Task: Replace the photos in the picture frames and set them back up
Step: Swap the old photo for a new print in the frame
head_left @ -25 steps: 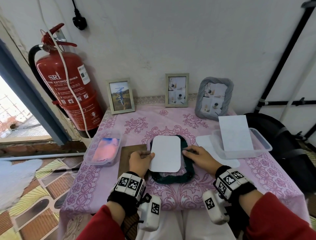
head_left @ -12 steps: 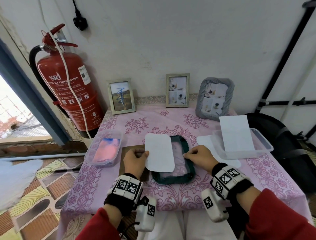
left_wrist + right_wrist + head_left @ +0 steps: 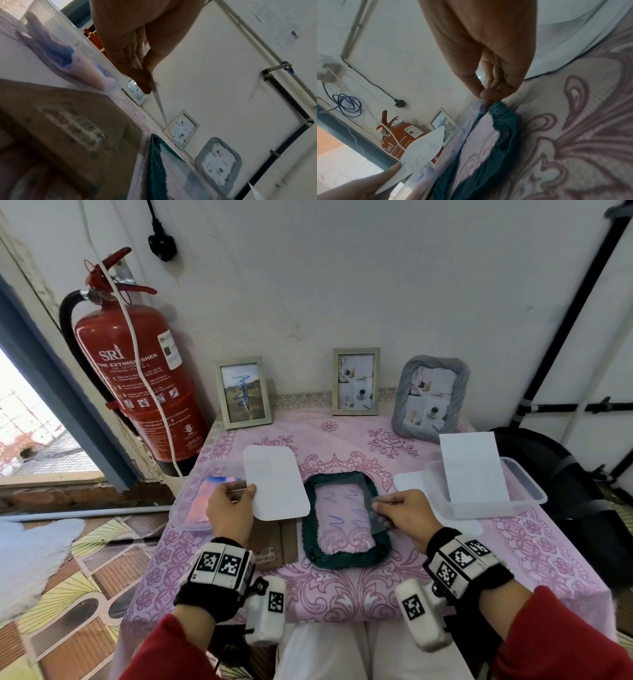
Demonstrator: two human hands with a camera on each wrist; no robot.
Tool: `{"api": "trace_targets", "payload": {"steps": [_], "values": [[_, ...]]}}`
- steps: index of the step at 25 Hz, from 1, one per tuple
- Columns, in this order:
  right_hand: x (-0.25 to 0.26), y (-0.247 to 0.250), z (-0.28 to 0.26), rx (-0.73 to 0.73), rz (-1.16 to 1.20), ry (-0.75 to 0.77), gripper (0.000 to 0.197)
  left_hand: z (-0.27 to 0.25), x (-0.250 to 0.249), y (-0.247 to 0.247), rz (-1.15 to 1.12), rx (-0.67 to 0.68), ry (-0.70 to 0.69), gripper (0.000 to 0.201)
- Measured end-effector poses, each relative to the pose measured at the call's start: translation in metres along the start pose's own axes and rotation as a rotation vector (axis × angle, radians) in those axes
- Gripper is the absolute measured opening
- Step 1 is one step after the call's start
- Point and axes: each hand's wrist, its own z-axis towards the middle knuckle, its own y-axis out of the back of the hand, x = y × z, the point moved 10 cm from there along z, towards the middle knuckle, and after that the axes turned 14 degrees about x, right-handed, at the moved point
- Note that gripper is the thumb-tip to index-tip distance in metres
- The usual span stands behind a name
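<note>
Green frame [image 3: 346, 520] lies flat on the pink tablecloth [image 3: 342, 587], near the front middle of the table, opening up. Clear sheet [image 3: 346, 508] with blue scribbles sits in the opening, cloth pattern visible through it. Right hand [image 3: 404, 511] pinches the right edge of that clear sheet at the frame's right side, thumb and forefinger closed on it; right wrist view shows the fingertips [image 3: 485, 94] pressed together right at the frame's gathered green fabric [image 3: 503, 121]. Left hand [image 3: 231, 513] holds the white rounded card [image 3: 275, 482] by its near-left corner, thumb on top and fingers under, card lifted clear and left of the frame, over the brown backing board [image 3: 274, 546] and partly over the left plastic tub [image 3: 198, 501]. Left wrist view shows the card edge-on [image 3: 157, 100], pinched between thumb and fingers [image 3: 144, 86]. Left tub has pink and blue stuff inside. Right plastic tub [image 3: 524, 491] sits well apart on the right with a white sheet [image 3: 472, 467] leaning in it; another white sheet [image 3: 407, 484] lies flat between it and the frame. At the back against the wall: two pale wood frames [image 3: 244, 393] [image 3: 356, 381] and a grey ruffled frame [image 3: 430, 398], all upright. Red fire extinguisher [image 3: 137, 378] stands left of the table.
</note>
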Motion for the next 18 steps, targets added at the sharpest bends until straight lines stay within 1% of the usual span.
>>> {"api": "trace_targets", "payload": {"steps": [3,9,15,18], "values": [[-0.003,-0.002,-0.001,-0.024,-0.004,-0.008,0.016,0.0,0.004,0.003,-0.012,-0.007,0.01,0.022],[0.009,-0.004,-0.004,-0.09,-0.359,0.055,0.015,-0.003,0.005,-0.005,0.038,0.042,0.003,0.023],[0.024,-0.011,-0.009,-0.098,-0.604,0.107,0.02,-0.006,0.002,-0.02,0.01,0.102,-0.019,0.023],[0.035,-0.009,-0.014,-0.084,-0.638,0.144,0.02,-0.009,-0.001,-0.028,-0.009,0.131,-0.041,0.023]]}}
